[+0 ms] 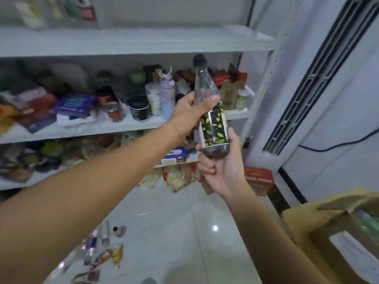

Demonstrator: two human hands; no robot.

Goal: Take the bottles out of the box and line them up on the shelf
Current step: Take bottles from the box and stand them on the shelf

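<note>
Leaves in yellow and green cover the black label (214, 124) on the bottle (212, 93). Small writing on it is too blurry to read.

The bottle is clear, with a black cap (199, 59) on top and something dark at the very bottom. It tips a little, with the cap up and to the left. It is up in the air in front of the white shelf (143, 44), not resting on any board.

The left hand (188, 115) holds the clear part above the label, its grip wrapped round the bottle with the thumb on the front. The right hand (222, 169) holds the bottom end, its grip curled round the base.

The brown box (303, 220) sits low on the right, with its flaps open and something green inside.

Behind the bottle, the middle board of the shelf carries a black jar (140, 108), a pale purple flask (167, 95) and a blue packet (75, 104). Their words are too blurry to read. A red carton (259, 179) stands on the floor (184, 222) by the shelf, and a few small bottles (98, 249) lie on the floor at the lower left.
</note>
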